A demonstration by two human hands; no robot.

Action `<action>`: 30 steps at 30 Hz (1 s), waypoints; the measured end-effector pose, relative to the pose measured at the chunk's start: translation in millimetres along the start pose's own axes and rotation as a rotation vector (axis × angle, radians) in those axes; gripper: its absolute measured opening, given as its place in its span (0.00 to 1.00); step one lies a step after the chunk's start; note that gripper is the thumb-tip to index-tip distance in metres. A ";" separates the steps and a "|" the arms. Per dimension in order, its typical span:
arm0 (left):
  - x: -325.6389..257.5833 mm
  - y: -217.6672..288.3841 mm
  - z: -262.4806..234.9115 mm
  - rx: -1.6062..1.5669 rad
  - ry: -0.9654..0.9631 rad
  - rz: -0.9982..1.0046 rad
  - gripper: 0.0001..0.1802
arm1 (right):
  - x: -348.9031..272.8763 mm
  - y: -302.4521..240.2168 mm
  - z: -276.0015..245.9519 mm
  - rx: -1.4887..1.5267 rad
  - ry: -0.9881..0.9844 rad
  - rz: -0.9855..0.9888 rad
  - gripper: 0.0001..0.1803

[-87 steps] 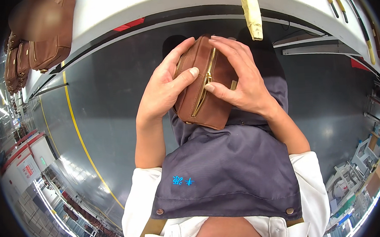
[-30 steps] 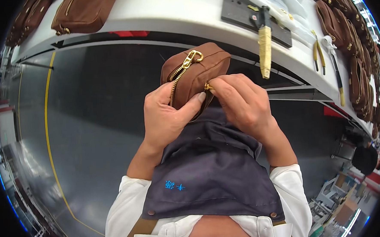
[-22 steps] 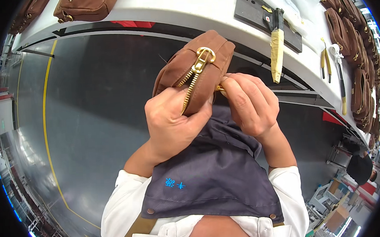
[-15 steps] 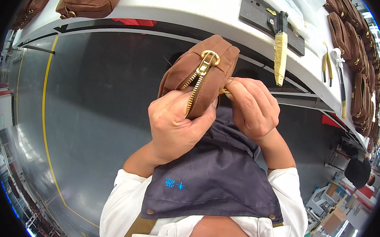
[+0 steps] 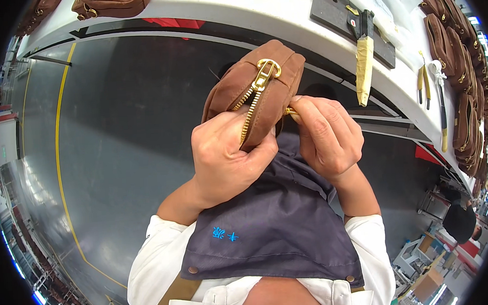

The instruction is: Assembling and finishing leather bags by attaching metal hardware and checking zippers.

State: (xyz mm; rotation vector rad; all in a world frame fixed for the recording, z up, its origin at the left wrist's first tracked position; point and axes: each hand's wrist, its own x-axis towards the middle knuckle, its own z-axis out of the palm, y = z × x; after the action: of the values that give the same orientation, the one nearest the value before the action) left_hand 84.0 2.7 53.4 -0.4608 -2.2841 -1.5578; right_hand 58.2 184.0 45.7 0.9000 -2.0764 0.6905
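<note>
A brown bag (image 5: 278, 90) with a gold zipper is held up in front of me, tilted, its main zip partly open. My left hand (image 5: 225, 156) grips its lower left side, fingers tucked into the zip opening and thumb outside. The gold zipper slider (image 5: 263, 77) lies near the top end, beside a gold ring. At the bag's right side my right hand (image 5: 327, 134) pinches a small gold zipper pull (image 5: 291, 111) between thumb and fingers. The zip that this pull belongs to is mostly hidden from view.
A white table (image 5: 281, 18) curves across the top and right. On it lie a black plate (image 5: 325, 10), a tool with a tape-wrapped handle (image 5: 364, 71), tweezers (image 5: 423, 82) and rows of brown bags (image 5: 463, 121). A person in dark clothing (image 5: 459, 223) is at the far right.
My right hand has shifted slightly to the right and up, still pinching the gold pull, more of which now shows. The bag has moved slightly up; my left hand keeps its hold.
</note>
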 end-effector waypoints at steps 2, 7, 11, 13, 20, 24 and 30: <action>-1.1 -1.6 -0.2 0.052 0.021 0.043 0.09 | 1.3 -0.2 -0.7 -0.036 0.000 -0.024 0.16; -3.9 5.8 -3.4 0.080 0.023 0.009 0.10 | 2.9 -1.4 2.0 0.050 0.014 -0.014 0.15; -2.6 7.4 -8.0 0.104 0.009 0.043 0.11 | 4.1 -3.0 4.2 0.023 0.013 -0.031 0.17; -1.8 6.7 -8.6 0.130 0.013 0.061 0.10 | 4.3 -3.6 4.2 0.063 0.005 -0.012 0.18; -0.5 7.4 -13.4 0.144 -0.025 0.065 0.06 | 4.7 -5.0 7.3 0.058 0.010 0.002 0.17; 6.8 3.0 -15.8 0.055 -0.047 -0.035 0.10 | 3.9 4.1 10.2 0.072 0.015 -0.030 0.14; 9.5 4.3 -14.0 -0.007 -0.043 -0.092 0.08 | 4.5 5.4 8.9 0.052 0.023 -0.038 0.13</action>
State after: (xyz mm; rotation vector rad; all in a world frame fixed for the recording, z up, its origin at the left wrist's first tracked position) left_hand 78.8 -8.1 66.0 -0.3996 -2.3636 -1.6142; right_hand 48.1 179.4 43.4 0.9538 -2.0242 0.7349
